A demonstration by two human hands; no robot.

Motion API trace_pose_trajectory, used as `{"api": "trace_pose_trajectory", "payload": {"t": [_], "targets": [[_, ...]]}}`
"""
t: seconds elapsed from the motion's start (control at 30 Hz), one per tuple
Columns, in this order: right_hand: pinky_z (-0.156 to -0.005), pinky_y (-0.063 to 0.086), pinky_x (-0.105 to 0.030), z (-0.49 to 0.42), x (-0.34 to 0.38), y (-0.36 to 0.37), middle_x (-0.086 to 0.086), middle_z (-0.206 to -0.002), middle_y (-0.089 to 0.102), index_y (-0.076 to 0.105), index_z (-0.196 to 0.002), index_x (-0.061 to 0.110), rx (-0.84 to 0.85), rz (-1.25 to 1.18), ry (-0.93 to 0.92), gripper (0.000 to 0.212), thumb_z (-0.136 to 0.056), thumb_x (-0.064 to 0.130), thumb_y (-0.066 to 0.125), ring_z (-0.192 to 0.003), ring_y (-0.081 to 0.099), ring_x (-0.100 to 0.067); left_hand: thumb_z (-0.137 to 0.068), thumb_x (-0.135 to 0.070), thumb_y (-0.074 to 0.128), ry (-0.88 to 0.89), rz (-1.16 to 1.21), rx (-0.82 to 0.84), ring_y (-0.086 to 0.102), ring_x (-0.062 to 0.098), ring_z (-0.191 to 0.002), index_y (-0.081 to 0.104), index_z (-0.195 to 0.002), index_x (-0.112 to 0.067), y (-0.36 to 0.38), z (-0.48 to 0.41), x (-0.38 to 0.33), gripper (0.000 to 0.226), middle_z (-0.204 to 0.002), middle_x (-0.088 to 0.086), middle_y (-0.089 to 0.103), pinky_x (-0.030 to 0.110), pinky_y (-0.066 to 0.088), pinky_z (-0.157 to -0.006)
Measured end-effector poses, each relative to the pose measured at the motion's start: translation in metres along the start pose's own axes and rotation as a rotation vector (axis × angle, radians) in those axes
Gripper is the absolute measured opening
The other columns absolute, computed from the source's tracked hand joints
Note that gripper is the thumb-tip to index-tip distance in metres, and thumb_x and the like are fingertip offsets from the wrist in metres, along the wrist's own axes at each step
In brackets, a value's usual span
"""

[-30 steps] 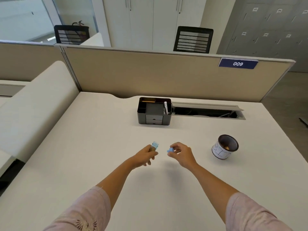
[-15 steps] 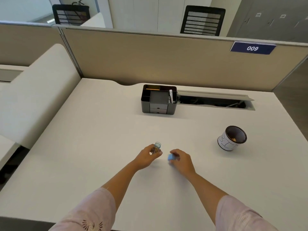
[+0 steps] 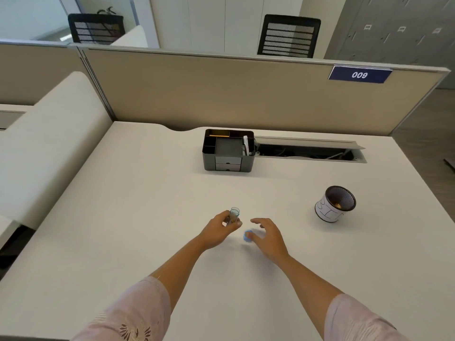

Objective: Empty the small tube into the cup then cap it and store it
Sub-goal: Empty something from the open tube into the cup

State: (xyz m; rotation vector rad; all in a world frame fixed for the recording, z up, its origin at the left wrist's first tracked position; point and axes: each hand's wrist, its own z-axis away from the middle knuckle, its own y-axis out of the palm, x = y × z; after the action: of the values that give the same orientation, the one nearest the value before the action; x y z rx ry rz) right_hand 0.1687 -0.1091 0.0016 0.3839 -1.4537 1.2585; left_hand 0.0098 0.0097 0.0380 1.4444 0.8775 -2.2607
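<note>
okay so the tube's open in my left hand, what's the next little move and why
Probably carry the tube in your left hand rightward over the cup and tip it in. The tube is upright and uncapped, the blue cap appears to lie on the desk by your open right hand, and the cup stands apart to the right.

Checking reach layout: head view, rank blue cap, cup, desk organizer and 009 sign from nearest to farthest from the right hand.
1. blue cap: on the desk right at the right hand, on its left side.
2. cup: standing on the desk, to the right and a little ahead.
3. desk organizer: farther back, slightly left, at the desk's rear.
4. 009 sign: on the partition, beyond the desk.
</note>
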Motion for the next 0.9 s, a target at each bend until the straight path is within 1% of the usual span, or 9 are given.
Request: {"api": "trace_pose_trajectory", "payload": {"t": [0.07,0.13,0.2,0.3,0.43,0.53,0.67,0.77,0.9], "targets": [[-0.081,0.043,-0.021,0.0,0.012,-0.002,0.012,-0.116,0.06,0.063,-0.112,0.029,-0.063,-0.074,0.005,0.03,-0.083,0.034,0.072,-0.105,0.055,-0.009,-0.091,-0.041,0.062,0.028,0.002,-0.008,0.058,0.005,-0.084,0.062,-0.103,-0.01,0.003,-0.003,-0.012,0.033,-0.099,-0.007,0.068,0.033,0.049,-0.087],[-0.077,0.044,-0.017,-0.002,0.025,-0.006,0.008,-0.115,0.062,0.065,-0.11,0.026,-0.128,-0.178,0.03,0.021,-0.089,0.029,0.066,-0.103,0.058,-0.014,-0.092,-0.041,0.06,0.064,-0.001,-0.02,0.058,0.006,-0.087,0.063,-0.106,-0.015,0.007,-0.007,-0.028,0.029,-0.1,-0.008,0.067,0.024,0.047,-0.081],[-0.077,0.047,-0.019,-0.003,0.039,-0.012,0.003,-0.108,0.067,0.067,-0.106,0.021,-0.164,-0.307,0.111,0.016,-0.093,0.027,0.06,-0.099,0.063,-0.02,-0.094,-0.04,0.058,0.107,0.012,-0.03,0.059,0.01,-0.09,0.063,-0.108,-0.018,0.013,-0.012,-0.044,0.026,-0.102,-0.007,0.066,0.021,0.045,-0.077],[-0.078,0.055,-0.032,-0.002,0.061,-0.027,-0.007,-0.094,0.071,0.069,-0.104,0.017,-0.118,-0.598,0.303,0.024,-0.094,0.034,0.055,-0.086,0.066,-0.022,-0.094,-0.041,0.057,0.182,0.016,-0.031,0.061,0.015,-0.097,0.063,-0.109,-0.024,0.022,-0.021,-0.069,0.024,-0.109,-0.004,0.065,0.022,0.045,-0.078],[-0.079,0.056,-0.033,0.001,0.085,-0.052,-0.013,-0.102,0.076,0.072,-0.106,0.016,0.022,-0.96,0.396,0.033,-0.094,0.041,0.054,-0.088,0.073,-0.024,-0.092,-0.046,0.057,0.245,0.037,-0.023,0.058,0.015,-0.105,0.063,-0.112,-0.032,0.033,-0.028,-0.103,0.025,-0.121,-0.006,0.058,0.027,0.048,-0.086],[-0.079,0.058,-0.028,0.003,0.099,-0.074,-0.008,-0.114,0.073,0.07,-0.114,0.013,0.066,-1.142,0.378,0.033,-0.094,0.036,0.056,-0.093,0.072,-0.019,-0.093,-0.046,0.055,0.273,0.023,-0.002,0.056,0.015,-0.108,0.062,-0.116,-0.033,0.039,-0.033,-0.122,0.028,-0.123,-0.007,0.054,0.027,0.047,-0.088],[-0.075,0.059,-0.021,0.009,0.107,-0.108,-0.011,-0.117,0.072,0.068,-0.119,0.019,0.052,-1.267,0.3,0.029,-0.094,0.03,0.058,-0.097,0.072,-0.016,-0.096,-0.041,0.054,0.351,0.044,0.037,0.053,0.01,-0.107,0.062,-0.112,-0.033,0.049,-0.037,-0.146,0.02,-0.112,-0.015,0.054,0.022,0.045,-0.087],[-0.076,0.059,-0.018,0.014,0.107,-0.123,-0.012,-0.118,0.071,0.069,-0.118,0.012,0.079,-1.279,0.272,0.034,-0.089,0.028,0.064,-0.094,0.072,-0.011,-0.095,-0.045,0.052,0.376,0.033,0.049,0.056,0.013,-0.105,0.062,-0.117,-0.031,0.057,-0.041,-0.155,0.028,-0.122,-0.004,0.055,0.019,0.046,-0.083],[-0.086,0.057,-0.021,0.017,0.099,-0.146,-0.015,-0.125,0.067,0.065,-0.123,0.007,0.064,-1.325,0.24,0.036,-0.092,0.025,0.063,-0.112,0.065,-0.015,-0.094,-0.047,0.053,0.404,0.042,0.099,0.058,0.015,-0.108,0.059,-0.124,-0.032,0.073,-0.047,-0.17,0.034,-0.129,-0.002,0.055,0.019,0.046,-0.083]]}}
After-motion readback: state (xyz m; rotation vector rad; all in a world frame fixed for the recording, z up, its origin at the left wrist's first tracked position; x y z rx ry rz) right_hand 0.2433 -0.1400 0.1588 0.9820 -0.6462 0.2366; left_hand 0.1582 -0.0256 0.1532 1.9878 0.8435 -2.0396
